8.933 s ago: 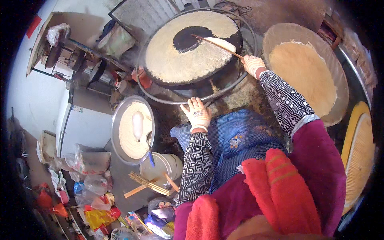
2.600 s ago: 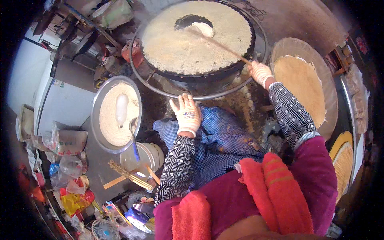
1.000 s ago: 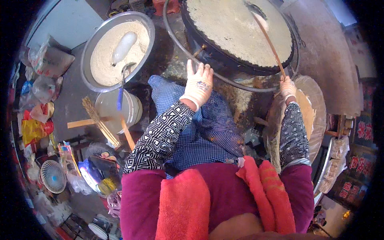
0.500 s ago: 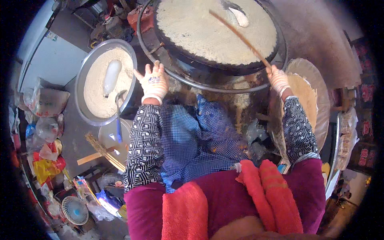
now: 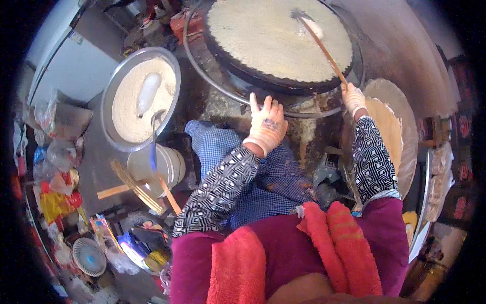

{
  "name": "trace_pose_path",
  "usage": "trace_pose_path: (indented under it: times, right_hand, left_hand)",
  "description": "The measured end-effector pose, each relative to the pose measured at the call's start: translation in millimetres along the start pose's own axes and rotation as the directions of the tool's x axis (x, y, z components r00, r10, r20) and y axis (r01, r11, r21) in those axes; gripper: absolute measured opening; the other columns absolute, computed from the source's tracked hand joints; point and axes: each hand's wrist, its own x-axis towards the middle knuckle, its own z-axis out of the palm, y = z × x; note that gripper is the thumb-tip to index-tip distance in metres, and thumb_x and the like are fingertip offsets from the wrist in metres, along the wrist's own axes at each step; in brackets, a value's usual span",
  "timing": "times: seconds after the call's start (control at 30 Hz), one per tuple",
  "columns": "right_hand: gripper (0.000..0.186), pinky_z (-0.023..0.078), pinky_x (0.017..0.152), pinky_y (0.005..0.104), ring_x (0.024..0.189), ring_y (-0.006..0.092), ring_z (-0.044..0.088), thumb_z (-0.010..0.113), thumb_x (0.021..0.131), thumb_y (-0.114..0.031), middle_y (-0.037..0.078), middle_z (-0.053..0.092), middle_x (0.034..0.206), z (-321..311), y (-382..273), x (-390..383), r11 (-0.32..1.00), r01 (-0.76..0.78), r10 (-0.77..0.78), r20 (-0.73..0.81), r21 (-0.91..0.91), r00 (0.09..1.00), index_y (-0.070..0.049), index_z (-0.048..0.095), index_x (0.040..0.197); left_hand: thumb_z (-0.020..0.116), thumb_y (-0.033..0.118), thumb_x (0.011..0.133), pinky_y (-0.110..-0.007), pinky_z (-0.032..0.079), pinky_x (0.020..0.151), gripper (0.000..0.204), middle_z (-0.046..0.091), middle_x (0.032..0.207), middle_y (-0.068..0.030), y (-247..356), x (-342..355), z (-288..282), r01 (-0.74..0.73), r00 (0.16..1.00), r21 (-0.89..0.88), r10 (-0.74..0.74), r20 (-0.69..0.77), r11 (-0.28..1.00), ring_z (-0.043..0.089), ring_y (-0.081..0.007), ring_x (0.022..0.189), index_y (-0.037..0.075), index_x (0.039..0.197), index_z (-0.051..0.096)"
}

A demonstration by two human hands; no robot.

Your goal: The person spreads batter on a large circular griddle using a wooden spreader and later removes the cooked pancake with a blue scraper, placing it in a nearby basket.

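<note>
Left hand [image 5: 267,125]: shifted from beside the bowl [image 5: 119,71] to mid-frame, by the near side of the ring [image 5: 215,83]; fingers stretched and slightly parted, nothing seen in them, contact with the ring unclear
Right hand [image 5: 353,99]: right of centre, fingers wrapped tightly round the stick [image 5: 330,61] at its lower end
Tip: swung rightward, now overlapping the white lump [image 5: 318,29] at the frame's upper right of centre
Dark patch [image 5: 298,13]: smaller than in the earliest view, just a small area beside the lump
Batter [image 5: 268,43]: across nearly all the visible griddle [image 5: 253,74], upper middle; spreading looks almost complete
</note>
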Motion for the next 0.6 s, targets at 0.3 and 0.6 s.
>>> trace_pose_path:
  times: [0.3,0.6]
  right_hand:
    - [0.038,0.049,0.083,0.0512,0.093,0.0425,0.064,0.045,0.097,-0.039,0.024,0.067,0.095,4,10,-10,0.999,0.010,-0.009,-0.022,0.043,1.000,-0.005,0.062,0.102]
    - [0.031,0.054,0.067,0.0467,0.076,0.0342,0.069,0.052,0.090,-0.029,0.019,0.069,0.078,-22,32,-22,0.979,0.104,-0.096,-0.054,0.173,0.994,-0.004,0.071,0.087]
  left_hand:
    - [0.051,0.034,0.089,-0.074,0.007,0.108,0.053,0.053,0.137,-0.0130,-44,-24,30,0.052,0.998,0.186,-0.055,0.010,0.981,0.042,-0.0316,0.133,0.002,0.131,0.052]
    - [0.063,0.036,0.081,-0.073,0.012,0.106,0.053,0.052,0.139,-0.0092,-87,-20,20,0.149,0.989,0.222,-0.144,-0.035,0.964,0.045,-0.0274,0.129,0.009,0.127,0.056]
